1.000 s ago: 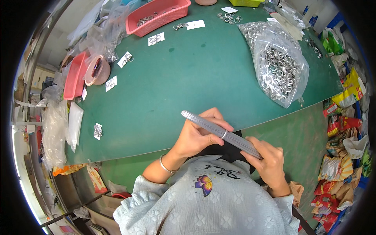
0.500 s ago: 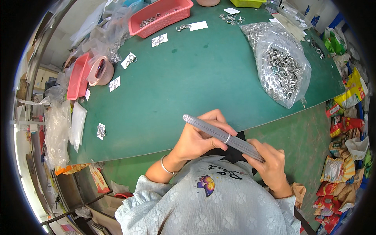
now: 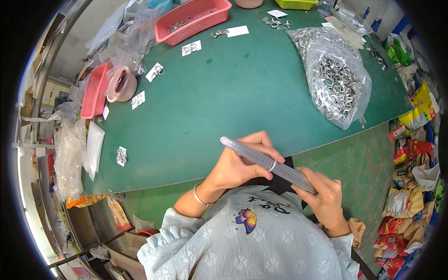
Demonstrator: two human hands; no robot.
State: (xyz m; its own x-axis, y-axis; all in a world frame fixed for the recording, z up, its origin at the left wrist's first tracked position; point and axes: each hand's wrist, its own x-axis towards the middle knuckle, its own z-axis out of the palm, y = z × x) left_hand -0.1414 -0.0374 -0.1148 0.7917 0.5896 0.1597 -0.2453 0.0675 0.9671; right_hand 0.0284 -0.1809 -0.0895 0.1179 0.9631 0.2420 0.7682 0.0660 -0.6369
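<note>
A grey ring mandrel (image 3: pixel 249 153) with fine markings lies slantwise across both hands, in front of my body. One silver ring (image 3: pixel 273 166) sits around it, past its middle. My left hand (image 3: pixel 242 161) is closed about the mandrel, its thumb and fingers beside the ring. My right hand (image 3: pixel 323 193) grips the thicker lower end. On the table to the right rests a clear plastic bag (image 3: pixel 338 84) full of silver rings.
Small white cards with rings (image 3: pixel 122 155) lie along the left and far sides of the green table (image 3: pixel 219 93). Beyond are a pink basket (image 3: pixel 193 21), a pink tray (image 3: pixel 94 91) and a round tub (image 3: pixel 122 85). Colourful packages (image 3: pixel 406 186) are piled at right.
Almost nothing differs. The whole view has shifted very slightly; both hands keep the same grip on the mandrel and the ring stays at the same place on it.
</note>
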